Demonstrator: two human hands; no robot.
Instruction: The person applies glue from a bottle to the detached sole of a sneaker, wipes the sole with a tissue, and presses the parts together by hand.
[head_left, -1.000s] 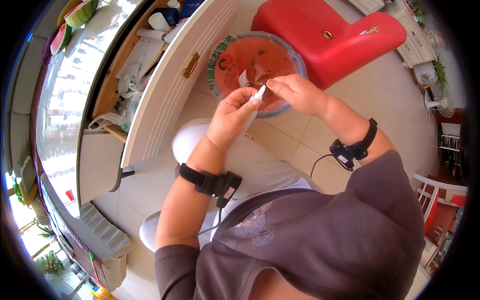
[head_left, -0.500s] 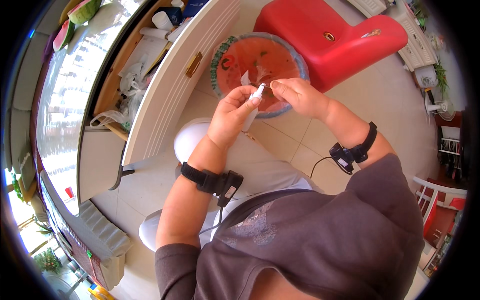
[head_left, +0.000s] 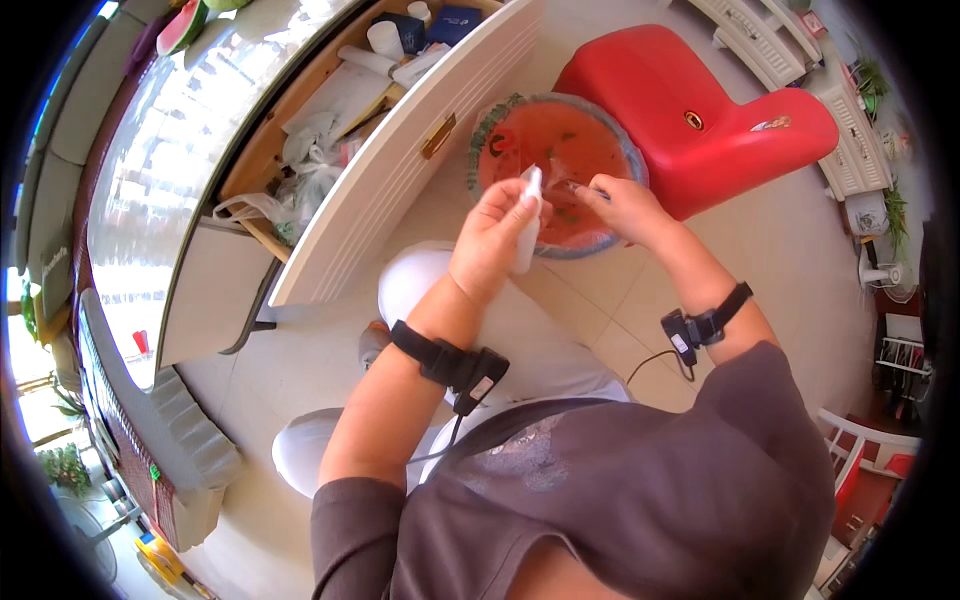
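Upright in my left hand point(head_left: 497, 232) is a slim white bottle point(head_left: 527, 235) with a narrow pointed nozzle, gripped between thumb and fingers. To its right, my right hand point(head_left: 627, 210) pinches a small, thin, dark metallic tool point(head_left: 578, 188) whose kind is too small to make out. Its tip points toward the bottle, with a gap between them. Both hands are over the near part of a round red-orange tub point(head_left: 490, 165) with a plastic-covered rim and a leafy pattern.
A red moulded seat point(head_left: 650, 100) stands beside the tub. On the left an open drawer point(head_left: 400, 165) holds plastic bags, a white roll, a cup and blue boxes. Watermelon pieces point(head_left: 182, 27) lie on the glossy tabletop point(head_left: 170, 130). Cabled bands point(head_left: 462, 376) circle my forearms.
My right hand has moved away from the bottle's nozzle to the right, with the small tool in its fingers. The bottle now stands more upright in my left hand. The whole view has shifted.
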